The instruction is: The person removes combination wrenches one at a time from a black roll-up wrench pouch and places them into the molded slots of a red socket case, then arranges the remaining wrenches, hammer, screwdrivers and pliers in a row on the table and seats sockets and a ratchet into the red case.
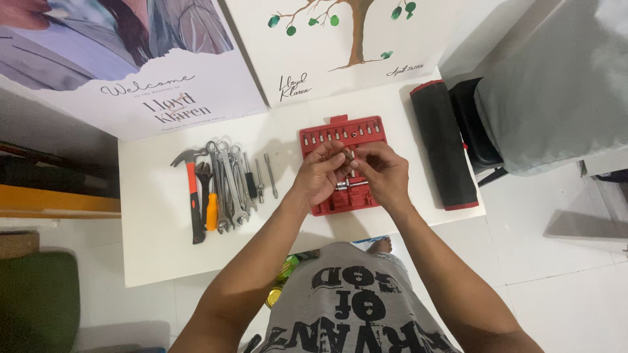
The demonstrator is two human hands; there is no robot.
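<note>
Both hands, left hand (320, 173) and right hand (384, 171), meet over the open red socket case (341, 165) on the white worktop (157, 235), fingers curled around a small metal part (mostly hidden, hard to identify).

Bright, even indoor light washes the white surface (157, 222), with soft, short shadows beside the tools and under the hands (350, 173). The pale floor at lower right glares mildly. Wide-lens bending curves the frame's edges; the centre stays sharp, corners slightly soft.
</note>
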